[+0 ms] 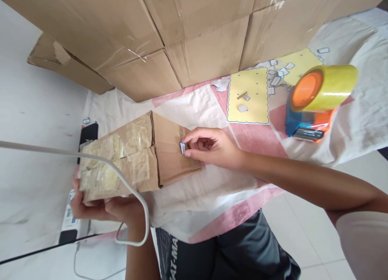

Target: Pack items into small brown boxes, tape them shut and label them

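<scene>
A small cardboard box point(121, 150), its face covered with clear tape, lies tilted in front of me with one flap point(169, 150) folded out to the right. My left hand point(106, 207) grips the box by its lower left corner, fingers partly behind it. Between the thumb and forefinger of my right hand point(209, 148) is a small white sticker with a blue edge point(182, 147), touching or just above the flap. Whether it is stuck down I cannot tell.
Large taped cartons point(209, 49) stand along the back. A yellow card point(248, 110) bears a few small bits; several loose stickers point(275, 79) lie beside it. A tape dispenser point(315, 106) stands at right. A white cable point(133, 191) hangs across the left, near a black phone-like object point(88, 134).
</scene>
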Available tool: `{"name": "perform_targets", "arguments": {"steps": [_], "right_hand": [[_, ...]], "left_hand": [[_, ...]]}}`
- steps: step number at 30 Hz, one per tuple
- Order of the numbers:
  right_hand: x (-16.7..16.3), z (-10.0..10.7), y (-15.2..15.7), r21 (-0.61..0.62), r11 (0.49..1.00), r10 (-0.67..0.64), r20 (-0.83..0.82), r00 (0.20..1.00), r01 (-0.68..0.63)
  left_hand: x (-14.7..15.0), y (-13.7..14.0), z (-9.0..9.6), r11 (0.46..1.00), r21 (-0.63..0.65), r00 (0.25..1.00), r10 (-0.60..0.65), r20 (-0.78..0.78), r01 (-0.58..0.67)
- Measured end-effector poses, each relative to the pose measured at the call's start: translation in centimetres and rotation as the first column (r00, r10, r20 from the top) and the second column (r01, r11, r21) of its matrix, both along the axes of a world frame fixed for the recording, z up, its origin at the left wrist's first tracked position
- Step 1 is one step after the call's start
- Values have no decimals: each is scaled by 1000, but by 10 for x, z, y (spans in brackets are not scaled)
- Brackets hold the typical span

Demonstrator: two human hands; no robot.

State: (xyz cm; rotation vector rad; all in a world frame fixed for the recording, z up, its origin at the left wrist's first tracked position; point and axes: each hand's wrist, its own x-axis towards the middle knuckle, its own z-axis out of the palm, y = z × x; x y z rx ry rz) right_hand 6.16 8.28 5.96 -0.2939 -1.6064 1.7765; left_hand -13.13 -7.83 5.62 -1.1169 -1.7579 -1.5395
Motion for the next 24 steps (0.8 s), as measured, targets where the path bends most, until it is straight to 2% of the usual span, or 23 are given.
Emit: {"name": "perform_targets", "arguments": {"steps": [4,7,14,16,19,21,24], "right_hand": [[1,1,1,0,1000,13,12,1000,-13],[1,3,3,1,1000,-12,48,999,12],[-3,-5,16,36,987,-163,153,975,160],[-4,-7,13,28,980,-199,162,967,197],[-3,-7,3,24,969,-245,178,953,245],[-1,-5,-3,46,975,-223,164,961,219],[3,1,-5,168,981,-117,110,987,97]], "left_hand": [[0,2,3,999,15,999,51,14,-51],[0,2,3,993,-55,994,103,36,-101],[2,-8,-4,996,-85,999,33,34,-30],[3,-10,-4,994,-102,999,30,28,-27],[4,-9,-4,999,-52,999,13,48,-11],[4,-9,-5,999,-35,995,11,100,-7],[1,-11,-9,995,-93,982,62,179,-45]]}}
